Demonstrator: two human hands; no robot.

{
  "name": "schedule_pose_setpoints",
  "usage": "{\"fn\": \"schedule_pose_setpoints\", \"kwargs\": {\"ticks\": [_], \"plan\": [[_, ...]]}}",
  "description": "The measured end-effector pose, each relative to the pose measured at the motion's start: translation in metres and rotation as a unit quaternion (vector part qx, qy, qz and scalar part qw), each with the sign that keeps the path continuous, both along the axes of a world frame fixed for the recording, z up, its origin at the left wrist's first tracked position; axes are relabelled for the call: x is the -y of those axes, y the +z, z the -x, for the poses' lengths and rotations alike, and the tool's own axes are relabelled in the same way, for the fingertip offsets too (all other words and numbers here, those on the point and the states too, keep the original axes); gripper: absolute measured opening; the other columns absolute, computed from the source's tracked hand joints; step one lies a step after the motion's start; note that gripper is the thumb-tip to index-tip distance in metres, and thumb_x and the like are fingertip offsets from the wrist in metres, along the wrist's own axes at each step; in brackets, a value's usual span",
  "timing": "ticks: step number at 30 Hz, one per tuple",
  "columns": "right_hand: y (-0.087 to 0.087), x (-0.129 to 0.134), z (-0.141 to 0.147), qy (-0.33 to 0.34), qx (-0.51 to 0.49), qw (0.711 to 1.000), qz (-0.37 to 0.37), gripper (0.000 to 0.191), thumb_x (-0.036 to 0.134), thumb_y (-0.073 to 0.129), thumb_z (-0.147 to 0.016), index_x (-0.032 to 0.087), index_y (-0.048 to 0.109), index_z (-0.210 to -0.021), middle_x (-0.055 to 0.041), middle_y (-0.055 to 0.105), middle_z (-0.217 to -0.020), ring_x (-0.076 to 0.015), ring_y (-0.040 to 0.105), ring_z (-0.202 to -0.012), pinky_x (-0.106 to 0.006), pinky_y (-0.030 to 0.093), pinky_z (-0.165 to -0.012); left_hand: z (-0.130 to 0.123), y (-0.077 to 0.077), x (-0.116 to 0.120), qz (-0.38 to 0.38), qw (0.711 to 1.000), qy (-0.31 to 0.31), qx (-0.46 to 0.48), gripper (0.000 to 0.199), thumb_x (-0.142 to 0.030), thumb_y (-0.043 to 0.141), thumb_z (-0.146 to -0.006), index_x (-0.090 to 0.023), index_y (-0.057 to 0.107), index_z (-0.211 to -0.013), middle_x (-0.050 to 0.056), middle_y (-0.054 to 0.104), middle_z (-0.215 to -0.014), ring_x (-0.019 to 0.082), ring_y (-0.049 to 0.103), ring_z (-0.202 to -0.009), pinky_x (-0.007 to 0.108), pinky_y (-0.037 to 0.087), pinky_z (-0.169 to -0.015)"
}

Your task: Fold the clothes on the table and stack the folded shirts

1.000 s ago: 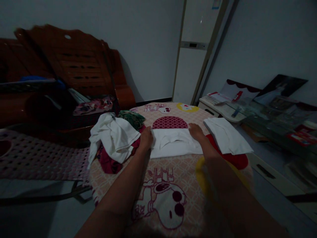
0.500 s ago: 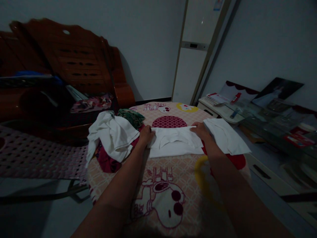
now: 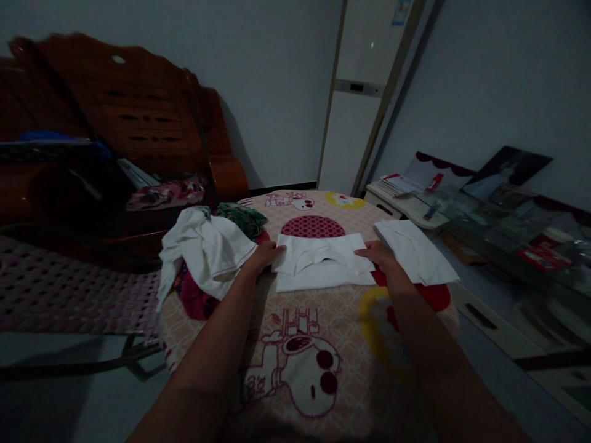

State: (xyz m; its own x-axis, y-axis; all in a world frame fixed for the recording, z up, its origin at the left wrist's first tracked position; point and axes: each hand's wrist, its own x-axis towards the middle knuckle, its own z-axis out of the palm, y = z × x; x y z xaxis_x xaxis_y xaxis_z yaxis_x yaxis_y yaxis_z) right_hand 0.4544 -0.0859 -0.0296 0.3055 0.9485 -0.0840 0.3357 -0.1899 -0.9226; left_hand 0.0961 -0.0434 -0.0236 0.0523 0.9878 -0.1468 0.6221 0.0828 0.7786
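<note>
A folded white shirt lies on the round patterned tablecloth, its neckline on top. My left hand is at its left edge, thumb and fingers closed on the cloth. On the opposite side my right hand pinches the right edge. A second folded white garment lies just beyond my right hand. To the left of my left hand is a loose heap of white cloth, with dark red cloth under it and green cloth behind.
A woven chair stands left of the table, with a carved wooden bench behind it. At the right are a white cabinet with papers and a glass-topped surface holding various items. A tall white appliance stands at the back.
Both hands have moved slightly toward me along the shirt's sides, away from its far corners. The shirt's far edge now lies flatter. The whole view has shifted a little.
</note>
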Motion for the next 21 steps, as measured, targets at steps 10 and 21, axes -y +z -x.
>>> {"fn": "schedule_pose_setpoints", "kwargs": {"ticks": [10, 21], "plan": [[-0.003, 0.027, 0.006, 0.016, -0.105, 0.994, 0.025, 0.021, 0.024, 0.078, -0.06, 0.014, 0.072, -0.078, -0.0043, 0.073, -0.066, -0.0183, 0.065, -0.058, -0.027, 0.051, -0.054, 0.006, 0.01, 0.014, 0.047, 0.997, -0.052, 0.032, 0.015, -0.026, 0.066, -0.068, -0.017, 0.072, -0.079, 0.002, 0.071, -0.069, 0.018, 0.062, -0.062, 0.023, 0.042, -0.052], [0.01, 0.074, -0.021, -0.118, -0.114, 0.974, -0.156, 0.043, 0.04, 0.078, -0.059, 0.013, 0.072, -0.091, -0.0024, 0.073, -0.077, -0.0168, 0.061, -0.064, -0.028, 0.048, -0.057, -0.066, 0.047, -0.007, -0.105, 0.984, -0.085, -0.112, 0.027, -0.024, 0.062, -0.082, -0.015, 0.075, -0.103, 0.004, 0.069, -0.062, 0.02, 0.066, -0.062, 0.027, 0.047, -0.063]]}}
